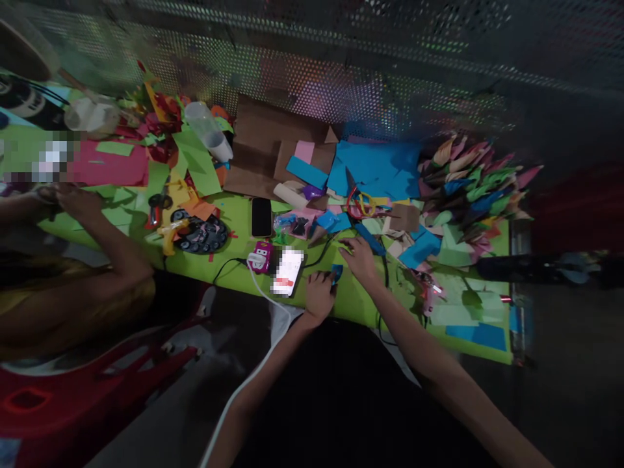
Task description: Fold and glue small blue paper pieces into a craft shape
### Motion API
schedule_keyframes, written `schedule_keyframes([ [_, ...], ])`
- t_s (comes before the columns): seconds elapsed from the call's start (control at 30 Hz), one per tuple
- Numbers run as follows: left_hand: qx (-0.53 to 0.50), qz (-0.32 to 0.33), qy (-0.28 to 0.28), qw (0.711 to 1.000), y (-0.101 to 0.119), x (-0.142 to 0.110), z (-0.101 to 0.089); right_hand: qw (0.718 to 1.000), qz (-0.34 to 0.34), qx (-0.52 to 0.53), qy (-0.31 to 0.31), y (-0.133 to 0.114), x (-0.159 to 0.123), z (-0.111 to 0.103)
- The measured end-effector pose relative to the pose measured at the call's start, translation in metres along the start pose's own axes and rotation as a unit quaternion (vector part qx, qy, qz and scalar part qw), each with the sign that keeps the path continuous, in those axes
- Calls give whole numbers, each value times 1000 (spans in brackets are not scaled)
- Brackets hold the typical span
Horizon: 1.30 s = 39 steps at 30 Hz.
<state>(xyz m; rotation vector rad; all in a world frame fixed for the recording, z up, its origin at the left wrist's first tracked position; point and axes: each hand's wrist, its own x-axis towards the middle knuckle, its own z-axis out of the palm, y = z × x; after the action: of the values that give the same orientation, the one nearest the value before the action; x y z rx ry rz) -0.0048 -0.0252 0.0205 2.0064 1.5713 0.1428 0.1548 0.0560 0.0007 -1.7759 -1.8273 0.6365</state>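
My left hand (pixel 320 296) rests low over the green tabletop near its front edge, fingers curled. A small piece of blue paper (pixel 336 270) is pinched at its thumb side. To the right and a little farther in, my right hand (pixel 359 257) has its fingers apart above the table, with nothing visible in them. A black cable runs close to its fingertips. Just left of my left hand lies a lit phone (pixel 287 272), its screen blurred. Beyond my right hand are red-handled scissors (pixel 354 203), yellow-handled scissors (pixel 368 205) and blue and pink paper scraps.
A pink power strip (pixel 261 257) with a white cable sits left of the lit phone; a dark phone (pixel 261 218) lies behind it. Rolled paper cones (pixel 472 182) are heaped at the right. Blue sheets (pixel 375 166) and cardboard (pixel 253 143) lie behind. Another person's hand (pixel 78 198) works at left.
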Motion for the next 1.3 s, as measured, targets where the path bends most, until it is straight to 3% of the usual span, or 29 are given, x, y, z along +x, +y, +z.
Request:
schedule_keyframes([
  [0.13,-29,3,-17,999,-7,-3,0,998,49,-15,-38,-21,38,26],
  [0.27,-85,-14,8,996,-14,-2,-2,992,92,-45,-70,-31,51,35],
  [0.4,-148,-45,118,981,-19,0,-12,993,67,-25,-90,-34,40,22],
  [0.5,-168,-68,206,962,-19,4,-24,998,-7,2,-62,-37,20,-1],
  [0.57,-175,-63,224,957,-19,8,-30,996,-62,16,-57,-41,6,-16],
  [0.67,-183,-35,198,962,-16,13,-31,990,-112,32,-84,-48,-15,-33],
  [0.77,-188,-11,149,971,-13,14,-23,985,-121,46,-113,-50,-29,-39],
  [0.87,-166,-38,110,979,-12,11,-11,985,-105,74,-118,-45,-31,-40],
  [1.03,-156,-122,91,976,-17,5,6,993,-57,78,-70,-42,5,-34],
  [1.13,-162,-95,106,976,-21,1,13,995,-62,33,-71,-54,46,-18],
  [1.3,-133,-58,101,984,-29,-6,11,992,-45,-89,-74,-89,113,28],
])
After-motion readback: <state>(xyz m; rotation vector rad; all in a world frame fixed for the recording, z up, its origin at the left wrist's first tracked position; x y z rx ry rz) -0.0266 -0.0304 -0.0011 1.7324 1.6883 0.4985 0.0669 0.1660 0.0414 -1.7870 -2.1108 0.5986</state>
